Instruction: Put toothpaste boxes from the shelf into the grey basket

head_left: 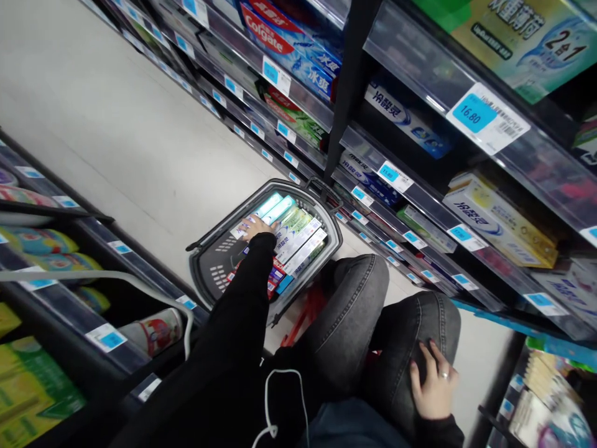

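Observation:
A dark grey shopping basket (219,264) stands on the floor, holding several toothpaste boxes (298,239) laid side by side. My left hand (255,228), in a black sleeve, reaches into the basket, its fingers curled over the end of a toothpaste box near the teal boxes (275,208). My right hand (436,382), with a ring on one finger, lies flat with fingers apart on my right knee (420,323) in grey jeans. I am crouched low in a shop aisle.
Shelves of boxed toothpaste (289,37) with blue price tags (474,114) run along the right side. More shelves with packets (35,239) line the left. Pale floor (107,112) stretches ahead between them. A white cable (270,398) hangs at my chest.

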{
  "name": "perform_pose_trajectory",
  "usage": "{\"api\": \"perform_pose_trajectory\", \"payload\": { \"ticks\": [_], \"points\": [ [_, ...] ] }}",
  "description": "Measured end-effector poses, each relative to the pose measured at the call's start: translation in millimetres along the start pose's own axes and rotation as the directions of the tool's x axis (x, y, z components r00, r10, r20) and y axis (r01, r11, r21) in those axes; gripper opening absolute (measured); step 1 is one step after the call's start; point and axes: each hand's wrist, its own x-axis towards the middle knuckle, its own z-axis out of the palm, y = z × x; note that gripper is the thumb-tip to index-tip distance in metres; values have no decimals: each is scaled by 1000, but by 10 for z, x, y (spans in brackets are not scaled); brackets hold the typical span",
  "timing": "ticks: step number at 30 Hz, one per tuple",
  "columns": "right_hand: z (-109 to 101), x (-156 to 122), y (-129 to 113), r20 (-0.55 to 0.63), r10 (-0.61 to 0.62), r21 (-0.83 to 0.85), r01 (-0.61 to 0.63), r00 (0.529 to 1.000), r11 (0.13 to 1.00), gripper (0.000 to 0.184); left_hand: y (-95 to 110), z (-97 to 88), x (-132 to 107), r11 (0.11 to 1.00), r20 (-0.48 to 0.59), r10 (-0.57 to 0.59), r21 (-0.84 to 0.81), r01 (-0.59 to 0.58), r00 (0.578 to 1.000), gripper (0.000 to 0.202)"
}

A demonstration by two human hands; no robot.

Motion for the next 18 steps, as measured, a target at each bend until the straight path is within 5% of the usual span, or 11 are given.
{"api": "perform_pose_trajectory", "payload": {
  "ticks": [12, 15, 18],
  "points": [
    [19, -37, 18, 40, 118, 141, -123, 992, 982, 39, -101, 67, 70, 999, 23, -17, 34, 16, 1000, 92],
    [72, 217, 328, -81, 286, 219, -263, 955, 940, 40, 3, -27, -16, 998, -13, 16, 53, -15, 1000, 97],
    [161, 755, 918, -109, 539, 215, -509, 835, 833, 51, 185, -188, -305, 995, -82, 79, -54, -83, 994, 89]
  ]
}}
